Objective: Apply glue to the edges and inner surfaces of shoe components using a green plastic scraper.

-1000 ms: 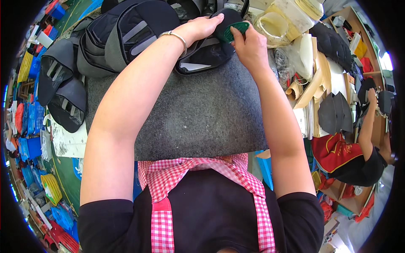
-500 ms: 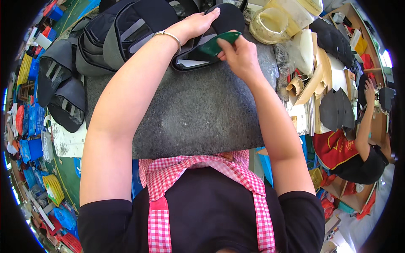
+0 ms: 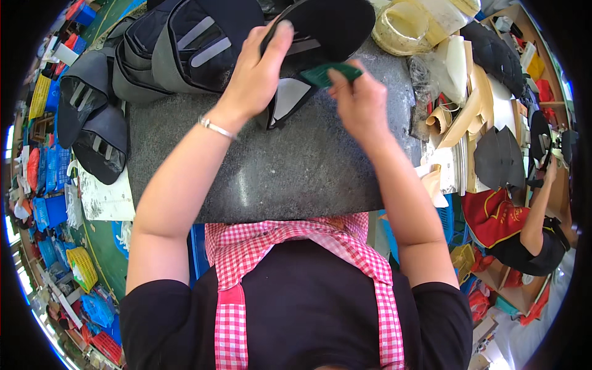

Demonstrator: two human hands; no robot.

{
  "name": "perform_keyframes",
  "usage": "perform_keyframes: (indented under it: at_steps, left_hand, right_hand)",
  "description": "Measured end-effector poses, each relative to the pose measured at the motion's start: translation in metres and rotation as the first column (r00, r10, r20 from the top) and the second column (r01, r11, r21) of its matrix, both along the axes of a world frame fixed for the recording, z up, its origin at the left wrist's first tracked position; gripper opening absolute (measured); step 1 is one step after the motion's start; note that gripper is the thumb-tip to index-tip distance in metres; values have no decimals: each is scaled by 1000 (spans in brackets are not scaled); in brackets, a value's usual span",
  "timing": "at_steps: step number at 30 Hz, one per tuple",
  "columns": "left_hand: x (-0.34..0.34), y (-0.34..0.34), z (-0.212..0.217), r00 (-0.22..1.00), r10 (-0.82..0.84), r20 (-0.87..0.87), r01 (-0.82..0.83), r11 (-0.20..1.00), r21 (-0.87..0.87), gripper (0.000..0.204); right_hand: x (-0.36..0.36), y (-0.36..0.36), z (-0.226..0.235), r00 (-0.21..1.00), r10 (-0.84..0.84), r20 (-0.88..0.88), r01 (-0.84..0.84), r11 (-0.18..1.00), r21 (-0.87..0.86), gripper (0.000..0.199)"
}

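Observation:
My left hand point(image 3: 259, 69) is closed on the edge of a black, rounded, slipper-like piece point(image 3: 339, 28), lifted and tilted at the far side of the dark worktop point(image 3: 277, 160). A pale grey strip shows on its inner face. Below it, a black-edged flap with a white inner face point(image 3: 288, 98) hangs near the worktop. My right hand point(image 3: 362, 102), a little blurred, pinches a flat green scraper-like tool point(image 3: 332, 74) beside that flap. Whether the tool touches the piece I cannot tell.
Similar grey and black pieces point(image 3: 179, 55) are heaped at the far left, with two more point(image 3: 98, 145) by the left edge. A yellowed tub point(image 3: 401, 28) stands far right. Brown paper sheets point(image 3: 465, 111) lie at the right, where another person's arm point(image 3: 538, 206) shows.
The black piece has been raised and tilted, now showing its strip and white-faced flap. My left hand has come nearer; my right hand, still with the green tool, has shifted slightly right and nearer.

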State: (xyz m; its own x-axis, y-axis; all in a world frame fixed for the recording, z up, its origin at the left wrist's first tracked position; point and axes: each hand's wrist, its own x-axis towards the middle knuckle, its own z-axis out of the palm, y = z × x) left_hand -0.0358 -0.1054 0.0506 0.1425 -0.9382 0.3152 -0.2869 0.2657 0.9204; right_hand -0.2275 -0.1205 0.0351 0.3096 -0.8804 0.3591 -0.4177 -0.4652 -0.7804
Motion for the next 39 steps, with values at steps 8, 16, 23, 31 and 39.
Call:
perform_keyframes:
  at_steps: [8, 16, 23, 31, 39]
  left_hand:
    - [0, 28, -2, 918, -37, -395, -86, 953, -290, 67]
    - [-29, -27, -54, 916, -19, -400, -118, 942, -313, 64]
    - [-14, -3, -45, 980, -75, -186, 15, 952, -306, 48]
    - [-4, 7, -2, 970, -136, -202, 103, 981, -166, 41]
    - [-11, 3, -11, 982, -66, -177, 53, 995, -80, 38]
  right_hand:
    - [-16, 15, 43, 925, -7, 379, -123, 940, 318, 17]
    - [-99, -140, 32, 859, -490, -148, 441, 855, -274, 40]
    - [-100, -153, 37, 944, -327, -52, 331, 936, 118, 29]
    - [-117, -125, 31, 887, -192, 419, -83, 828, 554, 21]
    - [-18, -67, 22, 991, 12, 134, -29, 992, 125, 16]
